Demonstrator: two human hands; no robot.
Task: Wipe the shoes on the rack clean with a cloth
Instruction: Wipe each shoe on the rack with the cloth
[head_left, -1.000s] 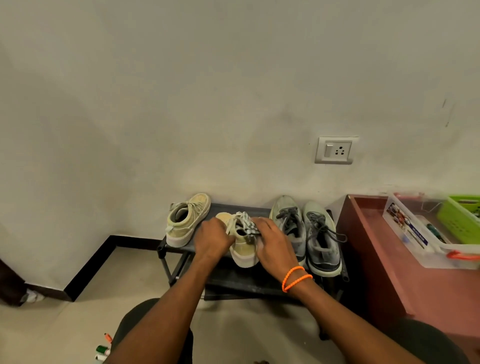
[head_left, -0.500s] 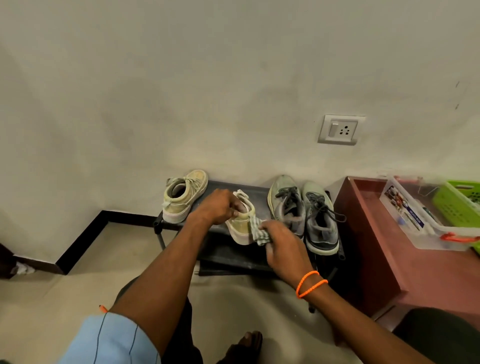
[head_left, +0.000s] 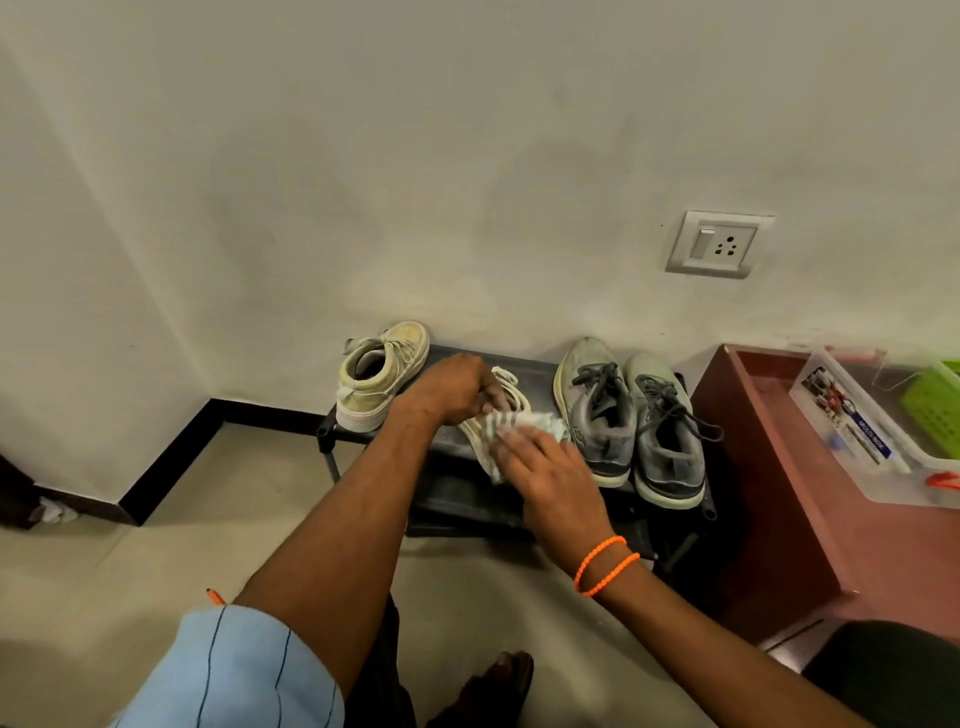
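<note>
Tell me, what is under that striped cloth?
A pale yellow shoe, gripped by the left hand. The cloth and the right hand pressing it cover most of the shoe, so little else shows.

Wall: plain off-white plaster (head_left: 415, 156), meeting a second wall in a corner at the left.
Socket: grey switch-and-socket plate (head_left: 719, 244) on the wall, upper right.
Skirting: black strip (head_left: 171, 452) along the wall foot.
Floor: pale beige (head_left: 104, 571).
Furniture: reddish-brown cabinet (head_left: 779, 467) at the right.
</note>
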